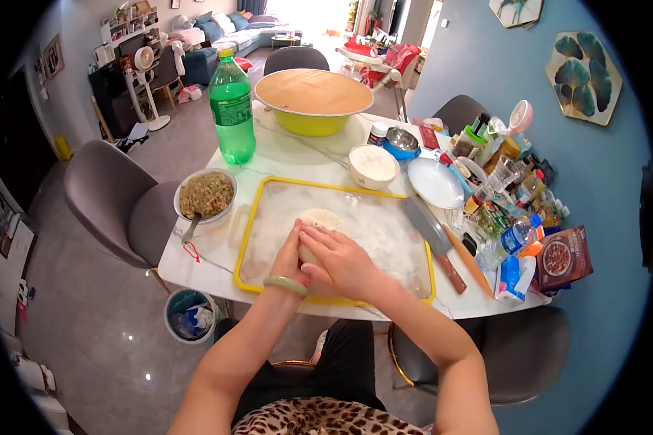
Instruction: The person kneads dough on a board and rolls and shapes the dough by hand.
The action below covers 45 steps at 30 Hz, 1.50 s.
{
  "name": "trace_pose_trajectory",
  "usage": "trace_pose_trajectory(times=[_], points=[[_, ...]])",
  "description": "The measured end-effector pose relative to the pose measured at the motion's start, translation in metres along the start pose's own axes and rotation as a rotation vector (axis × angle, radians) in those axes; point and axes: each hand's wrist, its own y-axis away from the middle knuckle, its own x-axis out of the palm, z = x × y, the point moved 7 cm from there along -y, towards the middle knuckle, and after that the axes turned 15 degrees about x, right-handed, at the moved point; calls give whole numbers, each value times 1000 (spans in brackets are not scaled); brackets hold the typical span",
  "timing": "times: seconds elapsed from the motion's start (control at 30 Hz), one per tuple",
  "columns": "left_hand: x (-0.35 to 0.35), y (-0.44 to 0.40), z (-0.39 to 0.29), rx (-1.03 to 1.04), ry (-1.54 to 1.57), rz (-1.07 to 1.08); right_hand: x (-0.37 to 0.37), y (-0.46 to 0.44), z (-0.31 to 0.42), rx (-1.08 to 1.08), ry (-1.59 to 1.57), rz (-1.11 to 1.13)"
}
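Left hand (289,251) and right hand (343,259), pressed together, enclose a piece of pale dough (307,254) over the yellow-edged mat (276,210) on the counter (283,156); a flattish round (321,217) lies just beyond.

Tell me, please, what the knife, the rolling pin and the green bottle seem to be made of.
Knife: grey blade with a satin sheen, apparently steel; brown handle, possibly wood.
Rolling pin: likely smooth wood, judging by its warm tan colour.
Green bottle: probably glossy plastic, given its translucent wall.

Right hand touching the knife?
Apart. The head view shows a wide stretch of mat between the right hand and the knife.
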Motion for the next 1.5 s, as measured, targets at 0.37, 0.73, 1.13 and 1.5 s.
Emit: trace_pose_trajectory(times=[0.37,0.73,1.13,1.5], points=[[-5,-14,2,20,-50,-50,8,-2,-39,-18,-66,26],[17,-22,-14,58,-39,171,55,-10,-87,939,-1737,456],[43,-29,-36,-52,-717,516,36,-25,-100,901,-1147,163],[53,-24,-30,150,-650,498,17,-14,-98,795,-1412,448]])
